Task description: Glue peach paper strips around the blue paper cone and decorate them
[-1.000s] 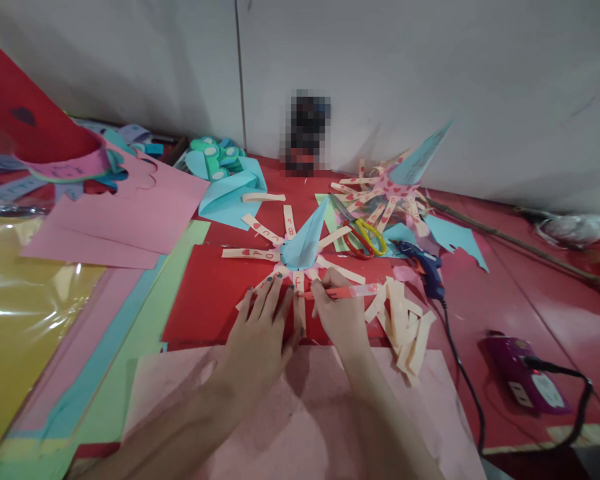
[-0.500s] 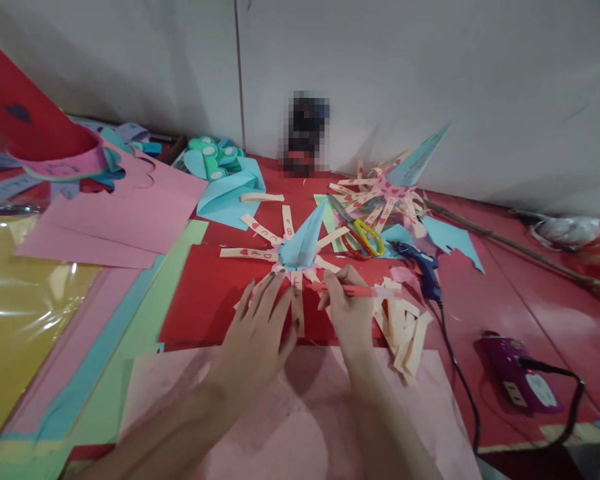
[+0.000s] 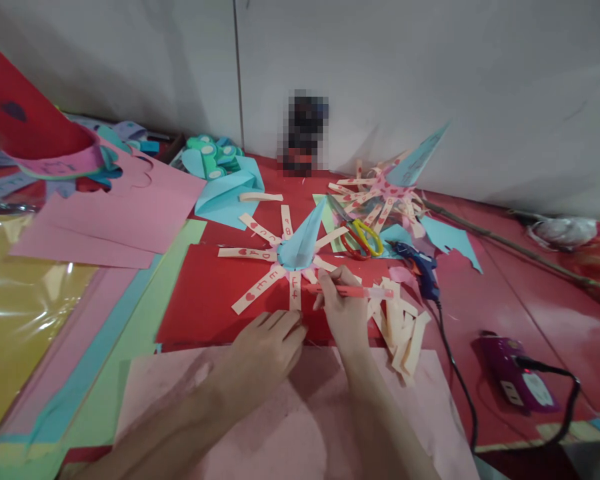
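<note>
A light blue paper cone point(image 3: 303, 243) stands on a red sheet point(image 3: 195, 300), with cream paper strips fanned out around its base. Red letters and hearts mark several of these strips. My left hand point(image 3: 273, 343) is closed at the near end of the strip lettered F f point(image 3: 295, 288), fingers curled over its tip. My right hand point(image 3: 344, 307) grips a red pen point(image 3: 353, 291), its tip just right of that same strip. Left of it, the E strip point(image 3: 257, 290) lies uncovered, a red heart at its outer end.
Loose cream strips point(image 3: 403, 327) are piled on the right, near a blue glue gun point(image 3: 423, 267) with a black cord. Yellow-handled scissors point(image 3: 365, 237) and a second cone point(image 3: 415, 163) lie behind. Coloured sheets point(image 3: 95, 353) spread leftward; a purple power socket point(image 3: 517, 373) sits right.
My left hand has drawn back toward me from the cone's base and curled its fingers at the F strip's end, uncovering the E strip. My right hand stays nearly in place with the pen.
</note>
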`<state>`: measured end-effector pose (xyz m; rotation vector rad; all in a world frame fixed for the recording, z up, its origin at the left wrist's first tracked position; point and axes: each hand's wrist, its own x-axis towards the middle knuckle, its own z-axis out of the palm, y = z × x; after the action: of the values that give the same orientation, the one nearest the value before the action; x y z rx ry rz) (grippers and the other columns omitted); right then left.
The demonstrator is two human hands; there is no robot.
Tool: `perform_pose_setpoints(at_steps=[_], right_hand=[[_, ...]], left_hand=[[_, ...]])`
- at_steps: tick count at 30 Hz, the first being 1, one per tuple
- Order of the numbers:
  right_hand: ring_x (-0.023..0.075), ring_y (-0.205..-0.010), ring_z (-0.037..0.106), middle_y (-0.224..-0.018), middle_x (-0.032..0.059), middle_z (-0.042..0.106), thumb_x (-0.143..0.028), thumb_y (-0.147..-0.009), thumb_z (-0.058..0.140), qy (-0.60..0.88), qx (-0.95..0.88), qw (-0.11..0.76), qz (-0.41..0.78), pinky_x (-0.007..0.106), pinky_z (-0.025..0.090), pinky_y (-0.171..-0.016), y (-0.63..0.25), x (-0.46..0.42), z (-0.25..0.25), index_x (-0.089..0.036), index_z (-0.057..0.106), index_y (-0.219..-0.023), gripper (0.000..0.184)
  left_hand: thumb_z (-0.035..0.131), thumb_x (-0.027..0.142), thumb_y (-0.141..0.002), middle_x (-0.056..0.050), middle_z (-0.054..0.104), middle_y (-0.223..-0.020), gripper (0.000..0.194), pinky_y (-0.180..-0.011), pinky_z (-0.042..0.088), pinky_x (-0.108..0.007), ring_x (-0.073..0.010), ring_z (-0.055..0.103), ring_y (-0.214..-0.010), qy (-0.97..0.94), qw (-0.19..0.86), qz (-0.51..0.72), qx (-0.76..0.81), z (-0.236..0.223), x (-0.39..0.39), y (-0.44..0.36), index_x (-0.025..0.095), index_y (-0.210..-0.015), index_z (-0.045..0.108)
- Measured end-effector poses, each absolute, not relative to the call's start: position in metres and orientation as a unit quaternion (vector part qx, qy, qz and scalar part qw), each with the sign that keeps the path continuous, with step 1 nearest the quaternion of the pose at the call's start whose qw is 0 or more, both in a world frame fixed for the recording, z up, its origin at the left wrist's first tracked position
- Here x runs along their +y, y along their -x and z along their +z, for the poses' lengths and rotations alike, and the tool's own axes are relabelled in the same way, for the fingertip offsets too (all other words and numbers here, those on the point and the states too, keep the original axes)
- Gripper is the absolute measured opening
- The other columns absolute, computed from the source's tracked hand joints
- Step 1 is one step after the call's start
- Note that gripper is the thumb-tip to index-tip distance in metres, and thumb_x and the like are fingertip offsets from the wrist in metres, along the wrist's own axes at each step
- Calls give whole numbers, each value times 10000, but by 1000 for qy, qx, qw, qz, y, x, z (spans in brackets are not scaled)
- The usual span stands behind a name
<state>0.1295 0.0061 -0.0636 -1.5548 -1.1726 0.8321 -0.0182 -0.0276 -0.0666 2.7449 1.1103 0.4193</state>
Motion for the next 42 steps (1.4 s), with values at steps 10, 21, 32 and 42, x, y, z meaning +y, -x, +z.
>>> perform_pose_setpoints(at_steps=[10,21,32,42], right_hand=[[70,-302,362,-340,-90,393,-297,-792,464,613,-416,502,446,207,266,-378,-130,11,-72,-219,385,-535,280],[90,-404,454,-384,-74,457,-424,-831,508,637,-489,425,417,205,373,-488,-126,3,-62,-216,405,-558,358],[77,-357,409,-342,-93,414,-311,-793,524,652,-514,392,396,189,315,-450,-127,3,-66,-220,343,-520,341],[80,-336,430,-333,-86,442,-311,-772,527,658,-503,386,407,189,328,-437,-127,2,-65,-223,367,-518,313]], left_hand=[[415,-3,-768,-108,663,-1023,369,-828,471,-360,-226,611,-975,-910,-41,103,401,-74,-51,8,117,-1050,620],[364,48,-836,-151,622,-1163,358,-891,439,-377,-244,581,-1066,-905,-46,129,403,-96,-58,9,90,-1076,626],[354,-1,-838,-170,659,-1097,328,-865,479,-366,-253,631,-1016,-902,-96,163,389,-91,-60,8,41,-996,637],[338,16,-856,-163,669,-1087,333,-871,472,-362,-242,630,-1018,-899,-114,182,382,-91,-59,9,47,-984,644]])
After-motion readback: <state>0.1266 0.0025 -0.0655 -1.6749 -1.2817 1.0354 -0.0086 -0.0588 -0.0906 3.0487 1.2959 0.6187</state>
